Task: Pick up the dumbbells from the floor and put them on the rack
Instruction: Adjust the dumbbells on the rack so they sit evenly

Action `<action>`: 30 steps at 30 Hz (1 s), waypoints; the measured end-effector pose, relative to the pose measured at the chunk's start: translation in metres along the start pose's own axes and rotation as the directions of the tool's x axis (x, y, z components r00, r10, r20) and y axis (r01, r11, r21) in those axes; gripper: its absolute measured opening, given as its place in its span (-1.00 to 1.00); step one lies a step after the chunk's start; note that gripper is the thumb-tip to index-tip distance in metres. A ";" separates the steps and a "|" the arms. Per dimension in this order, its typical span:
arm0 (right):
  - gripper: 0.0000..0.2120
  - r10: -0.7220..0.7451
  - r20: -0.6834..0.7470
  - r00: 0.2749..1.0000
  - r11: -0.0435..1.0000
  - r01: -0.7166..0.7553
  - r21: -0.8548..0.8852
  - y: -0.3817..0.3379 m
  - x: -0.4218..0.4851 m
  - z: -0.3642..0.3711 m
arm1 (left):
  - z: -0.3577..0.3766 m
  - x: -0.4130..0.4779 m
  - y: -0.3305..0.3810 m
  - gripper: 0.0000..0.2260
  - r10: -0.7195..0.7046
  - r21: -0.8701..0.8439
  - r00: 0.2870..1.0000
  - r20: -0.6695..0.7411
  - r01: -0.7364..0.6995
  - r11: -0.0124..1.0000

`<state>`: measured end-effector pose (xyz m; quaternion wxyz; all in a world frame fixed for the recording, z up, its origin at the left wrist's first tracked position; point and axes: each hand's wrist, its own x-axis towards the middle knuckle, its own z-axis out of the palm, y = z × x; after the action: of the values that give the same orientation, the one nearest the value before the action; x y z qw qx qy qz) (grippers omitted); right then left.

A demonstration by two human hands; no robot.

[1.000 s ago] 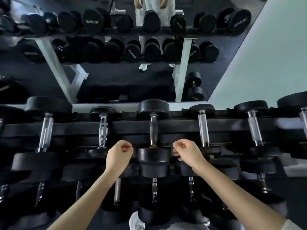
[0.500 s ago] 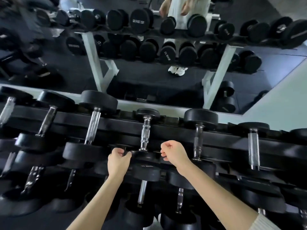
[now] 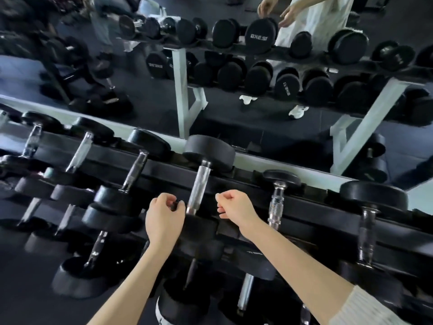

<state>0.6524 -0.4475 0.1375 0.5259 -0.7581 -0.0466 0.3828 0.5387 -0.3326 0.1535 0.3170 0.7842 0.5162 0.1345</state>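
1. Position: both hands hover over the top tier of the dumbbell rack, one on either side of a racked dumbbell with a chrome handle. That dumbbell lies across the tier, far head up by the mirror, near head just below the hands.
2. Grip: the left hand is loosely curled, fingertips touching or just beside the near head; whether it grips the head cannot be told. The right hand is curled shut on nothing, clear of the handle.
3. Risk, pinch: fingers sit close between neighbouring heads. If the dumbbell rolls or shifts sideways, the left fingertips could be caught.
4. Risk, seating: the near head appears close to the tier's front edge. If it is not fully seated, a nudge could tip it toward the lower tier.
5. Risk, omission: no floor dumbbells can be made out with certainty here; some could be missed.
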 end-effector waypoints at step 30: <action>-0.72 0.142 -0.227 0.963 0.990 -0.144 0.008 -0.067 0.119 0.268 | -0.109 0.229 -0.152 -0.52 -0.231 0.021 0.780 0.582 0.269 0.963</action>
<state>0.5897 -0.1578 0.0889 0.4954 -0.8006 0.0670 0.3303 0.4686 -0.0487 0.1134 0.4983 0.7020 0.4900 -0.1374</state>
